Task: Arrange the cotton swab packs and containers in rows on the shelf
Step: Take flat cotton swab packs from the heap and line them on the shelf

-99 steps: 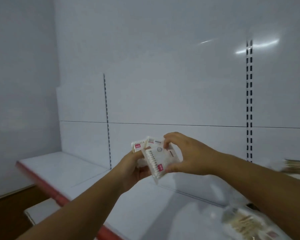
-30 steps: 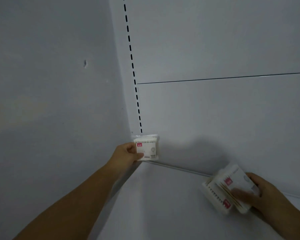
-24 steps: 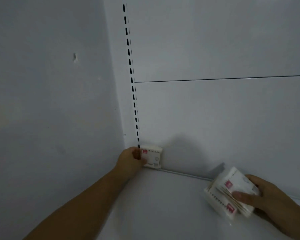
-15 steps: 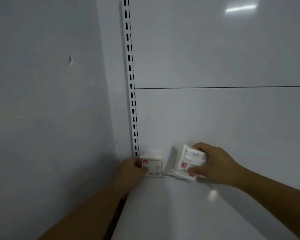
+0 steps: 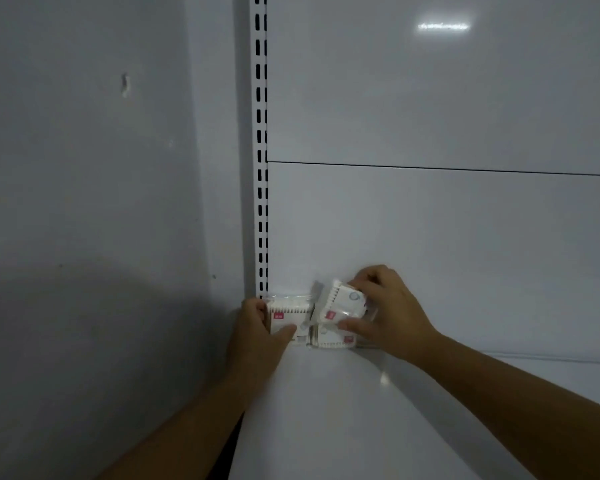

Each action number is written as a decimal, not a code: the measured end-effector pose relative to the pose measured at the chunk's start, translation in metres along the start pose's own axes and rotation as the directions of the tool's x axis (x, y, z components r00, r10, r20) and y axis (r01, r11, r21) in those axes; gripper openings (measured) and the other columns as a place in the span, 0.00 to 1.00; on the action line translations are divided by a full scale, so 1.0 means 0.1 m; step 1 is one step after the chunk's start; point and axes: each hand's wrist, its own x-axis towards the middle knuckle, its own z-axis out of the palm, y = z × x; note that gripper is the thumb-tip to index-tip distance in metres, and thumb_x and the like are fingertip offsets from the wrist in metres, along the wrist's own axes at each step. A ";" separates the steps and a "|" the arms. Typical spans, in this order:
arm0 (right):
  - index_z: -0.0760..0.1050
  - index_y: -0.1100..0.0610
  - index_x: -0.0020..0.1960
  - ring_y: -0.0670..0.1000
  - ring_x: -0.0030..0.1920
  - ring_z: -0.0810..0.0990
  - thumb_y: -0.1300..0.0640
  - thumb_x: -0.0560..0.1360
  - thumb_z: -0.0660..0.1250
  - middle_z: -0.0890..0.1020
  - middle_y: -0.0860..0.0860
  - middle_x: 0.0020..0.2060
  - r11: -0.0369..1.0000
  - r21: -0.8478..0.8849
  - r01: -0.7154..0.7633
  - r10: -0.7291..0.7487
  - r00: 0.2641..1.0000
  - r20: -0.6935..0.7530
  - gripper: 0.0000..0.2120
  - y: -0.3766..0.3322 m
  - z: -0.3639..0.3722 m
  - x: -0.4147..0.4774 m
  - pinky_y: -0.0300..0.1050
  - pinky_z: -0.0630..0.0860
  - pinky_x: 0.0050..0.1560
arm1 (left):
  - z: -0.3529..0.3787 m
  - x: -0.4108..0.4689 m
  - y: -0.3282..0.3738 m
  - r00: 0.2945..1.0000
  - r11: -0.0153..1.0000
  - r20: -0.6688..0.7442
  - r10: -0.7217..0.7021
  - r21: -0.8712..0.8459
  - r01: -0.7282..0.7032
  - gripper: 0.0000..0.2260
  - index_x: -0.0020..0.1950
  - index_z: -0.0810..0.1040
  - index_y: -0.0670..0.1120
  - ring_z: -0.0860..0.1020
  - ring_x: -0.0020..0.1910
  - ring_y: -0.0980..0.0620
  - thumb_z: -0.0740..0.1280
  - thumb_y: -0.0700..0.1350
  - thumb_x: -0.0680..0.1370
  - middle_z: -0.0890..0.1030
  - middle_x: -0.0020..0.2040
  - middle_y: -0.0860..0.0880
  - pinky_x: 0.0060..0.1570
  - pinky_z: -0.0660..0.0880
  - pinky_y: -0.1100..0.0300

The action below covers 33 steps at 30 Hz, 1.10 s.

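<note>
fingers and thumb of the left hand [image 5: 253,336] curl round the corner pack [image 5: 290,315], upright at the far left of the shelf [image 5: 361,427], below the slotted upright [image 5: 261,168]. the right hand [image 5: 392,313] pinches a tilted pack [image 5: 342,301] above a 3rd pack [image 5: 329,340], which stands against the back panel [image 5: 430,237], touching the corner pack's right side.

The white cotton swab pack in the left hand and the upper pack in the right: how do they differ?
In the left hand, the white cotton swab pack stands upright; in the right hand, the upper pack is tilted. The first sits on the shelf; the upper pack is above a third pack. Both carry red labels.
</note>
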 end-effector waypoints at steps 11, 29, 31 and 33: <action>0.70 0.48 0.51 0.42 0.44 0.79 0.56 0.74 0.71 0.79 0.43 0.47 0.692 0.555 -0.462 0.512 0.856 0.074 0.11 0.14 -0.14 -0.07 0.36 0.74 0.41 | 0.11 -0.09 0.40 0.535 0.314 0.243 0.809 0.590 -0.743 0.22 0.50 0.84 0.45 0.78 0.54 0.44 0.82 0.49 0.59 0.82 0.53 0.45 0.53 0.65 0.52; 0.75 0.59 0.55 0.55 0.46 0.85 0.74 0.71 0.66 0.85 0.57 0.49 0.182 0.882 -0.435 0.565 0.780 0.268 0.17 0.58 -0.58 -0.54 0.45 0.81 0.40 | 0.35 0.06 0.99 0.717 0.575 0.522 0.462 0.439 -0.690 0.10 0.51 0.74 0.50 0.74 0.46 0.53 0.68 0.43 0.72 0.73 0.49 0.53 0.41 0.70 0.63; 0.76 0.59 0.58 0.56 0.48 0.84 0.68 0.67 0.69 0.84 0.57 0.50 0.110 0.901 -0.420 0.484 0.815 0.320 0.20 0.58 -0.62 -0.54 0.44 0.81 0.39 | 0.25 0.05 0.99 0.854 0.826 0.352 0.384 0.283 -0.488 0.10 0.42 0.71 0.47 0.76 0.35 0.60 0.73 0.43 0.70 0.76 0.37 0.57 0.30 0.69 0.70; 0.76 0.59 0.59 0.56 0.50 0.84 0.64 0.65 0.69 0.84 0.57 0.52 0.084 0.896 -0.437 0.395 0.840 0.372 0.21 0.48 -0.61 -0.48 0.44 0.81 0.41 | 0.22 0.03 0.96 0.922 0.946 0.288 0.258 0.118 -0.302 0.14 0.37 0.70 0.44 0.79 0.33 0.63 0.76 0.40 0.70 0.80 0.34 0.58 0.29 0.72 0.69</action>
